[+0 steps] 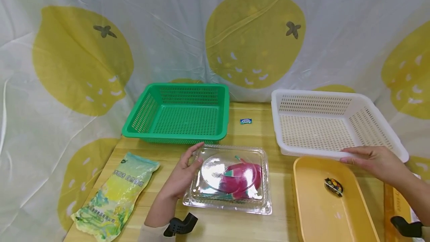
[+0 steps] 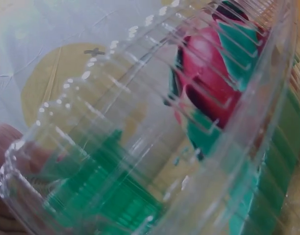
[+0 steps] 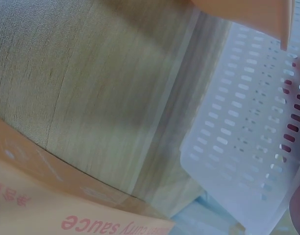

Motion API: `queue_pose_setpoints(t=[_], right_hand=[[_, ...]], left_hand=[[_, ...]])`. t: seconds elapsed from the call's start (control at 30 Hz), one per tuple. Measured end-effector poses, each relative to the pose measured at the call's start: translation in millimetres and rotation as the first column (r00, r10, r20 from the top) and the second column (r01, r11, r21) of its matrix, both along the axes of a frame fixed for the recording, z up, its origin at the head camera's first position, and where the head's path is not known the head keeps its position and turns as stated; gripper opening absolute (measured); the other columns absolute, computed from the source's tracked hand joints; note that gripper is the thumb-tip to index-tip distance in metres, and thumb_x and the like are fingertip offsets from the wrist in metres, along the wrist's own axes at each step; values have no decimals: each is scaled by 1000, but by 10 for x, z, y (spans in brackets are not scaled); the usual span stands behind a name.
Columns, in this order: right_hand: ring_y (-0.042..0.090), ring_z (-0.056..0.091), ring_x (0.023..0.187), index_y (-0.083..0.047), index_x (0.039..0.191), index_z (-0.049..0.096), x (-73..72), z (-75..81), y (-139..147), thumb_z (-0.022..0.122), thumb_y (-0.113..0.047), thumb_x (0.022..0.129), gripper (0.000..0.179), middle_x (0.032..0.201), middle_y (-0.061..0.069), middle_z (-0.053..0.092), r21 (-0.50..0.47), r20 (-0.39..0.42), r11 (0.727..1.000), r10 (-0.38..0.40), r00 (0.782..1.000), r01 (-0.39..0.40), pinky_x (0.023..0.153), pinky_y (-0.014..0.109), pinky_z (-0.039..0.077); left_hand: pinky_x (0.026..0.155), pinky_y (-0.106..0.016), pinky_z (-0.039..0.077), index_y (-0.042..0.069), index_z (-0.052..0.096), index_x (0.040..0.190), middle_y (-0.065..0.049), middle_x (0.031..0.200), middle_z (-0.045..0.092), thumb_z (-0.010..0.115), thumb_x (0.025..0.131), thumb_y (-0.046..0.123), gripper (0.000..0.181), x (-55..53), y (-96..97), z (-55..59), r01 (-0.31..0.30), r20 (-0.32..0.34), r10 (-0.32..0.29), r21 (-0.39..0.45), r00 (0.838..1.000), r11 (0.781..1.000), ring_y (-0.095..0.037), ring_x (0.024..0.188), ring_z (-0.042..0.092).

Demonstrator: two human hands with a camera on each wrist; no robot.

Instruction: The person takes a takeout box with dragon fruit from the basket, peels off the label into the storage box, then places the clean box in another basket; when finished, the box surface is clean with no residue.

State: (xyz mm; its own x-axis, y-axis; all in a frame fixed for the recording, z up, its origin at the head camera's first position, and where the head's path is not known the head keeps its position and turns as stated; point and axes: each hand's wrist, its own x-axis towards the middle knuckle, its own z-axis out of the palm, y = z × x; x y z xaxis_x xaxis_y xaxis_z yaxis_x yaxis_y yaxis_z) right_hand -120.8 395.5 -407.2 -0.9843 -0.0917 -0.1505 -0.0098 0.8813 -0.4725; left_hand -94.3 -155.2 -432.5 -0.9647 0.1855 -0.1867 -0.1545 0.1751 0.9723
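My left hand (image 1: 179, 176) holds the left side of a clear plastic box (image 1: 231, 207), with the thumb near the lid's edge. Inside the box lies a pink fruit with green scales (image 1: 240, 178), which looks like a dragon fruit. In the left wrist view, the box's ridged wall (image 2: 135, 127) fills much of the picture, and part of the hand (image 2: 8, 147) shows at its left corner. My right hand (image 1: 379, 163) pinches the front rim of a white perforated basket (image 1: 312, 154). The basket's outer side (image 3: 223, 127) appears in the right wrist view.
A green basket (image 1: 176, 136) stands behind the box. On the left lies a printed bag (image 1: 115, 197). A small blue packet (image 1: 246, 121) sits between the baskets. The yellow tray (image 1: 322, 219) holds a dark wrapped item (image 1: 334, 187). Far right is a curry sauce pack (image 3: 81, 196).
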Motion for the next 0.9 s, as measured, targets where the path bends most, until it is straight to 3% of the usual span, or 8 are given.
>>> queue_pose_setpoints(t=[0.33,0.57,0.73,0.9], right_hand=[[64,46,127,-2,133,67,-19,-15,-2,72,-50,92,63,135,32,58,7,10,1000,-3,1000,3,89,71,45],[64,47,127,-2,133,67,-8,-28,21,72,-51,92,64,135,31,60,-13,22,1000,2,1000,-1,88,71,45],[61,50,126,-4,131,69,-13,-35,38,73,-50,91,61,132,29,63,12,2,1000,6,1000,-6,86,67,47],[62,50,125,-3,130,70,-25,-30,53,74,-50,91,61,132,32,61,32,-10,999,5,1000,-5,86,68,46]], left_hand=[[119,-72,19,27,36,157,-15,169,7,48,109,20,50,62,-11,164,11,-9,-10,48,1000,999,-44,156,0],[119,-75,14,31,37,156,-10,171,7,49,109,22,49,107,79,466,25,-40,-23,61,999,998,-40,157,-1],[120,-73,14,31,38,155,-4,171,8,48,109,17,49,26,221,699,42,-87,-35,81,996,996,-35,158,-2],[120,-69,21,32,42,154,-6,167,17,49,108,17,48,-138,452,937,45,-139,-37,59,990,997,-33,156,10]])
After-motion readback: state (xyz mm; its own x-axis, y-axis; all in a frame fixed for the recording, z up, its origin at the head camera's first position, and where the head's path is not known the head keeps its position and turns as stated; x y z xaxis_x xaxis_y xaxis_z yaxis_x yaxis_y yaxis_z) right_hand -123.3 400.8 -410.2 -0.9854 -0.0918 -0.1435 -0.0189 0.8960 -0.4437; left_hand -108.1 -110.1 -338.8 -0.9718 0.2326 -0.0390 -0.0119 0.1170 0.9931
